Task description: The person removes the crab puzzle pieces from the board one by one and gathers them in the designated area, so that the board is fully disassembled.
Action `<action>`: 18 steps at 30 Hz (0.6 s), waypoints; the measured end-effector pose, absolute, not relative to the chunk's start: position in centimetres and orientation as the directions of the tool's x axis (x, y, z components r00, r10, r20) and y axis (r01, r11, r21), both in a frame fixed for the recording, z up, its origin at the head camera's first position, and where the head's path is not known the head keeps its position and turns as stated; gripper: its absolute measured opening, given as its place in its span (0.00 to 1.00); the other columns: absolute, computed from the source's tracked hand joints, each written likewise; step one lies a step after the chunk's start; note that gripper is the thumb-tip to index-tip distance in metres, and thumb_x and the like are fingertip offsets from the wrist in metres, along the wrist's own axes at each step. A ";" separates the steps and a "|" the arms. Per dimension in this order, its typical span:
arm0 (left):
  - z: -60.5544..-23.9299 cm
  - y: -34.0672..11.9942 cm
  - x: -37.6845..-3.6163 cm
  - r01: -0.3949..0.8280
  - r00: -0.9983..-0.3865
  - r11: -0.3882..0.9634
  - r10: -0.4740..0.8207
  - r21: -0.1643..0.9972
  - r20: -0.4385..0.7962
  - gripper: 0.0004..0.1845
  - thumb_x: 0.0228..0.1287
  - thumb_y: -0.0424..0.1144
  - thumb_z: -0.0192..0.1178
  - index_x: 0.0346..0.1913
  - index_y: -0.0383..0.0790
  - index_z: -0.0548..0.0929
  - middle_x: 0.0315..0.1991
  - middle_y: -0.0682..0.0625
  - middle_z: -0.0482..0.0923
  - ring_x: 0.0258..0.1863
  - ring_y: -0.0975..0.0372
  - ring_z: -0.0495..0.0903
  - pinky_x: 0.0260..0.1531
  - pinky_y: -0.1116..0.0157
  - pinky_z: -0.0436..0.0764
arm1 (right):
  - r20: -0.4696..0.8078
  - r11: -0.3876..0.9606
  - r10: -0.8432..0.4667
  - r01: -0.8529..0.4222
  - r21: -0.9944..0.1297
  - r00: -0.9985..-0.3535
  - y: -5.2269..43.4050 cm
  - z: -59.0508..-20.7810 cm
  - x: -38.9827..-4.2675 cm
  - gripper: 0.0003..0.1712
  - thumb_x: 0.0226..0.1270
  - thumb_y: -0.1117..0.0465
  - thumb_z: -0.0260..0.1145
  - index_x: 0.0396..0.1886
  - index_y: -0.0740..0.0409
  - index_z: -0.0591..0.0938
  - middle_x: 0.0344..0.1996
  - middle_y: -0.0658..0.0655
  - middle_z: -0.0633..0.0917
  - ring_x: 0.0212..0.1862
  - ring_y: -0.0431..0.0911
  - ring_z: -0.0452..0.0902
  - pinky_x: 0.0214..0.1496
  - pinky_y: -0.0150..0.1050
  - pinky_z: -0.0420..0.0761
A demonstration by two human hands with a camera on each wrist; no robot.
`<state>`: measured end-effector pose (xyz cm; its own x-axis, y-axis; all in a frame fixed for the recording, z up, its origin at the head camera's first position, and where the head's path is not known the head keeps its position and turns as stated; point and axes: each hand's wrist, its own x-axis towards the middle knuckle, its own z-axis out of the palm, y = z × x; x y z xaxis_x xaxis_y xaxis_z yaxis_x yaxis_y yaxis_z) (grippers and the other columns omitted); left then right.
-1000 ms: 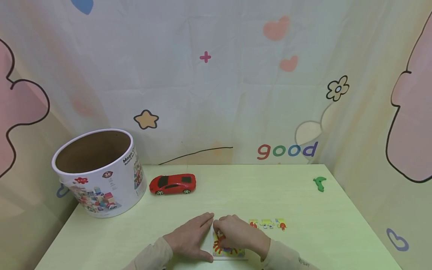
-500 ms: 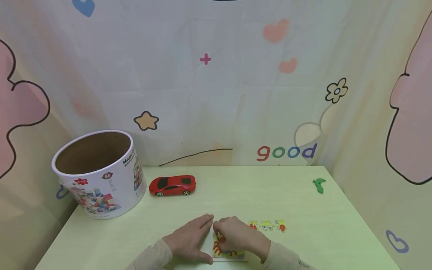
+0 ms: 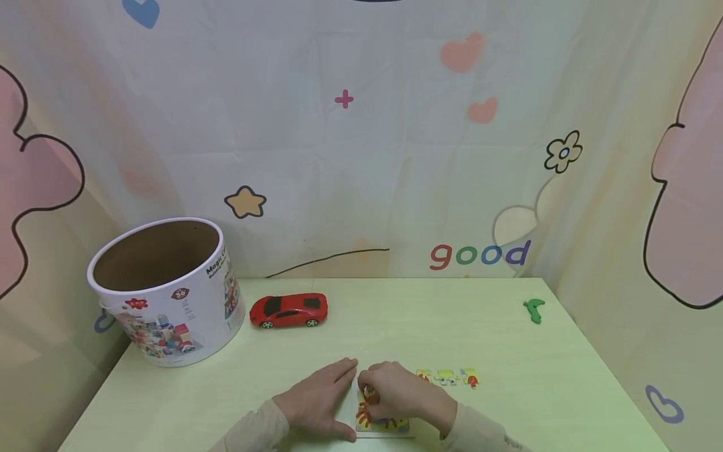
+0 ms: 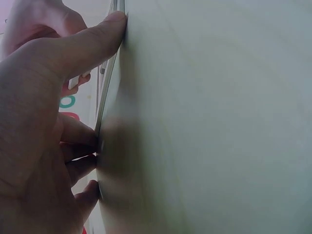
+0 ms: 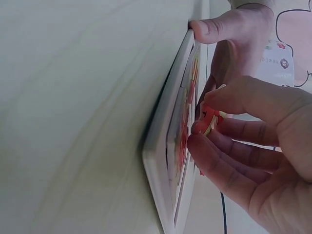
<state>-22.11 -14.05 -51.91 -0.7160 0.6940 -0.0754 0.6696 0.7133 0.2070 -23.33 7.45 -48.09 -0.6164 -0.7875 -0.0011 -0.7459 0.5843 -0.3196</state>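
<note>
With the left hand (image 3: 317,397) spread flat bracing the puzzle board (image 3: 384,425) at 9 o'clock, the right hand (image 3: 402,392), pinching a puzzle piece (image 5: 210,118), should seat it squarely and level.

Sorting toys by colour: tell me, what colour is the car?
Red car, clearest in the head view.

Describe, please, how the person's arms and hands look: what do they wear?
Both hands, left hand and right hand, are bare: no gloves or rings show. Each arm wears a long pale beige sleeve reaching the wrist; the right sleeve bears small dark lettering, too small to read.
</note>
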 end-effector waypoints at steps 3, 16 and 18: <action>-51.9 -14.0 -22.1 0.668 -0.718 0.716 0.692 0.205 -0.078 0.60 0.50 0.78 0.55 0.74 0.34 0.58 0.76 0.45 0.53 0.75 0.54 0.56 0.71 0.58 0.63 | 0.004 0.578 -0.790 -0.747 -0.329 -0.613 7.7 -48.1 -23.3 0.11 0.50 0.61 0.73 0.34 0.50 0.82 0.24 0.41 0.78 0.26 0.29 0.68 0.31 0.23 0.71; -52.0 -14.0 -22.1 0.658 -0.723 0.724 0.684 0.206 -0.092 0.61 0.49 0.78 0.55 0.74 0.35 0.58 0.77 0.46 0.52 0.75 0.54 0.55 0.72 0.58 0.63 | 0.031 0.581 -0.778 -0.736 -0.346 -0.628 9.5 -47.9 -23.2 0.13 0.49 0.64 0.73 0.37 0.52 0.85 0.27 0.43 0.79 0.27 0.30 0.68 0.29 0.22 0.73; -51.9 -13.9 -22.0 0.653 -0.728 0.729 0.679 0.204 -0.096 0.61 0.48 0.79 0.55 0.74 0.35 0.58 0.77 0.46 0.52 0.75 0.54 0.55 0.72 0.58 0.63 | 0.030 0.583 -0.774 -0.731 -0.355 -0.632 9.8 -47.8 -23.2 0.13 0.50 0.64 0.73 0.37 0.53 0.85 0.28 0.43 0.79 0.28 0.30 0.69 0.30 0.22 0.73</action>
